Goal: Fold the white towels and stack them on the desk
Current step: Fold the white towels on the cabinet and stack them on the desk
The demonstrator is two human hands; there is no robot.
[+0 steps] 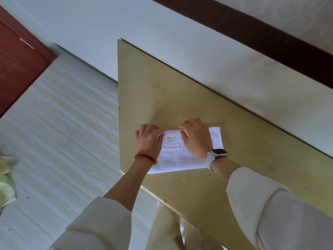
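A white towel lies folded flat near the left end of the yellowish desk. A small red and white label shows close to its far edge. My left hand grips the towel's far left corner, fingers curled over the edge. My right hand pinches the far edge a little to the right, with a white watch on that wrist. Part of the towel sticks out to the right beyond my right hand.
The desk stands against a pale wall. To the left is a light wood-grain floor and a red-brown door. Pale green cloth lies at the left border.
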